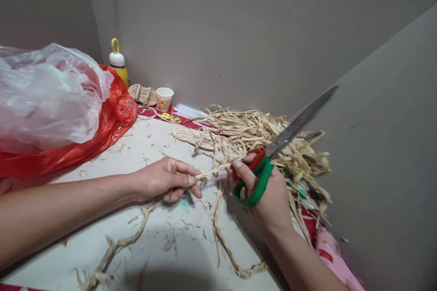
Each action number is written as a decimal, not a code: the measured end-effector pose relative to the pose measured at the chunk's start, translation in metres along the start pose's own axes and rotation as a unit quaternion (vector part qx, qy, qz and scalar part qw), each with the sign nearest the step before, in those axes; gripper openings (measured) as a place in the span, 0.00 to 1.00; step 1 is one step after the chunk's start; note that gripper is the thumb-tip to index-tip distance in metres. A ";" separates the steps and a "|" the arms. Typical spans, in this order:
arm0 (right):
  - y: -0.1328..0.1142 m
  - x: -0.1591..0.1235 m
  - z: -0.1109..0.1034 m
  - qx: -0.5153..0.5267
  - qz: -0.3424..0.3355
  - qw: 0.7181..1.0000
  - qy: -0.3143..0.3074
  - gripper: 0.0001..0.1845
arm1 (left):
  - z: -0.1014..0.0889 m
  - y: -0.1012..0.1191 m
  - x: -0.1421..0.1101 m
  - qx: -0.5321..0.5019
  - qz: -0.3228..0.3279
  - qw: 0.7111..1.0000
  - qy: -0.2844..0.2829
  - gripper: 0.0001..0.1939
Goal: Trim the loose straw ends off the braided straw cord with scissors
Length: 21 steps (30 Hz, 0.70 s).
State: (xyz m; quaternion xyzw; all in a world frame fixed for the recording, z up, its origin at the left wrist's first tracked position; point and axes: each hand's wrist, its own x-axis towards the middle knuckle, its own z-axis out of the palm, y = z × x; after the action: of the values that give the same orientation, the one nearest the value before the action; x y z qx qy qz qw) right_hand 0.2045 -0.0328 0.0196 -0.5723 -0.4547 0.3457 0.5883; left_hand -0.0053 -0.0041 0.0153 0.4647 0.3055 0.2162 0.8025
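Note:
A braided straw cord [214, 172] runs between my two hands above the pale tabletop. My left hand [170, 178] pinches it between thumb and fingers. My right hand [264, 191] is closed around the red and green handles of a pair of scissors [261, 177], whose blades are together and point up to the right. The thumb of that hand also presses on the cord. One length of braid trails from my left hand to the lower left, and another loops down below my right hand. Behind the cord lies a woven straw sole [193, 137].
A heap of dry straw strips [252, 127] lies at the back right. On the left are a white plastic bag [51, 100] and a red bag [119, 113]. A paper cup [165, 98], a yellow bottle [119, 63] and another woven sole [141, 94] stand or lie near the wall.

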 end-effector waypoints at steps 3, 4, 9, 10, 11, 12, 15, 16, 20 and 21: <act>0.004 0.003 -0.006 -0.065 0.011 0.997 -0.035 0.19 | -0.005 -0.001 0.001 -0.042 0.034 0.998 0.018 0.11; 0.006 0.004 -0.010 -0.102 -0.002 0.993 -0.052 0.19 | -0.007 0.000 0.002 -0.055 0.045 0.997 0.027 0.11; 0.014 0.010 -0.024 -0.376 -0.182 0.899 -0.130 0.16 | -0.019 0.008 0.005 -0.098 0.084 0.988 0.088 0.08; 0.015 0.010 -0.025 -0.434 -0.211 0.866 -0.135 0.16 | -0.020 0.010 0.005 -0.103 0.090 0.985 0.102 0.08; 0.016 0.011 -0.025 -0.483 -0.231 0.833 -0.137 0.16 | -0.022 0.011 0.006 -0.107 0.095 0.983 0.114 0.08; 0.017 0.011 -0.024 -0.522 -0.246 0.805 -0.140 0.16 | -0.023 0.012 0.006 -0.109 0.098 0.981 0.124 0.09; 0.018 0.012 -0.022 -0.589 -0.280 0.745 -0.141 0.14 | -0.024 0.013 0.006 -0.104 0.099 0.981 0.132 0.12; 0.018 0.012 -0.022 -0.601 -0.292 0.731 -0.138 0.14 | -0.025 0.012 0.006 -0.101 0.099 0.981 0.131 0.12; 0.018 0.013 -0.025 -0.632 -0.316 0.697 -0.120 0.13 | -0.025 0.010 0.006 -0.087 0.103 0.982 0.133 0.14; 0.018 0.013 -0.026 -0.637 -0.317 0.693 -0.115 0.13 | -0.024 0.010 0.006 -0.083 0.106 0.982 0.132 0.14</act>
State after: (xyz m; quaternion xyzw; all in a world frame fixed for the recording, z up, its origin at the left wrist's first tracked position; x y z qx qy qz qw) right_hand 0.2349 -0.0282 0.0055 -0.5878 -0.7844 -0.1708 0.1005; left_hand -0.0184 0.0198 0.0132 0.3932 0.3385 0.3845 0.7635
